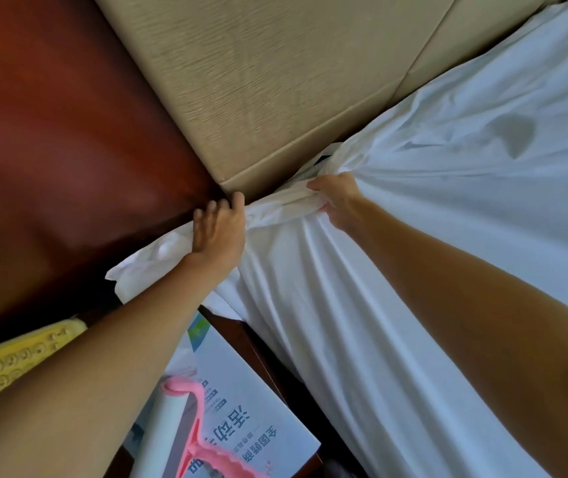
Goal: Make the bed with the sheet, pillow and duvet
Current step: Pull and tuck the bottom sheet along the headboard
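Two hands are working the same bunch of white sheet [448, 236], right at the lower corner of the padded headboard [275, 81].

Farthest to the left of the headboard, a dark red wooden panel [51, 115] is butting against its edge. That leaves only a tight slot for spare cloth to go into.

The left hand [219, 229] is lying over the loose tail of the sheet just below that corner, with its thumb towards the headboard and its fingers reaching at the wood. It seems to be keeping the tail out of the way, but I cannot tell whether its fingers are closing round the cloth or only pressing it.

Well below the headboard, a printed sheet of paper [258, 408] and a pink hanger [203, 453] are lying on a bedside surface, clear of the work.

The right hand [339, 198], just beneath the headboard's bottom edge, is clenching a twisted gather of the sheet. Folds are fanning out from that fist, so it is probably hauling the slack tight before tucking the corner.

Right of it, the sheet is spreading over the mattress along the foot of the headboard, and a greyish patch [513, 132] is showing on it. No pillow or duvet is showing, so I judge the job is at an early stage.
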